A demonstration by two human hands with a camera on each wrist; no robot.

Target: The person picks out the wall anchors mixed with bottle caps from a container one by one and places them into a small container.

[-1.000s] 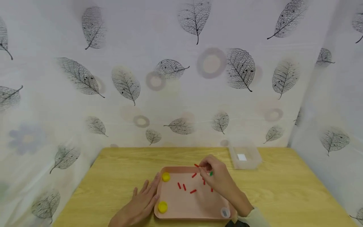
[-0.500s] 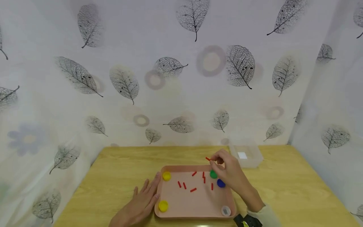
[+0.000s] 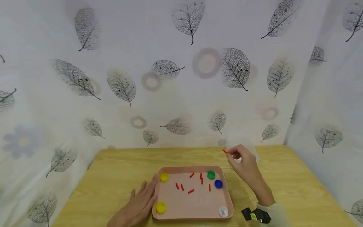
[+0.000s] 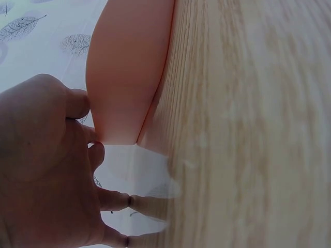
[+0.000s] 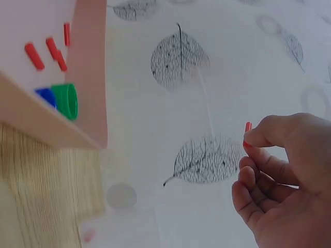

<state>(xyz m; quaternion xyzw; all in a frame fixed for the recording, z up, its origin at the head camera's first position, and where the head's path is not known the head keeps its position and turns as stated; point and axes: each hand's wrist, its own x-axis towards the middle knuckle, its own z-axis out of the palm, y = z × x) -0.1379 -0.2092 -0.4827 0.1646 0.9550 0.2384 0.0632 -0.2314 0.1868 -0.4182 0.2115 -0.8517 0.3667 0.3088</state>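
My right hand (image 3: 247, 165) pinches a small red stick (image 3: 224, 151) between thumb and forefinger, raised beyond the tray's back right corner. In the right wrist view the same stick (image 5: 248, 125) pokes up past the fingertips, and the other fingers are curled in. A pink tray (image 3: 195, 205) lies on the table with several similar red sticks (image 3: 191, 191) scattered in it. Along the tray's left side, my left hand (image 3: 139, 201) rests with extended fingers touching the outer wall; the left wrist view shows that wall (image 4: 126, 67) up close.
Two yellow round pieces (image 3: 161, 207) sit in the tray's left corners. Green (image 3: 211, 175) and blue (image 3: 218, 184) ones stand at back right, a clear one (image 3: 223, 211) at front right. Behind my right hand is a clear plastic box (image 3: 256, 155), partly hidden. A leaf-print curtain (image 3: 175, 94) encloses the table.
My right hand has lifted away from the tray with the red stick, moving right and back in front of the clear box. The left hand has stayed against the tray.
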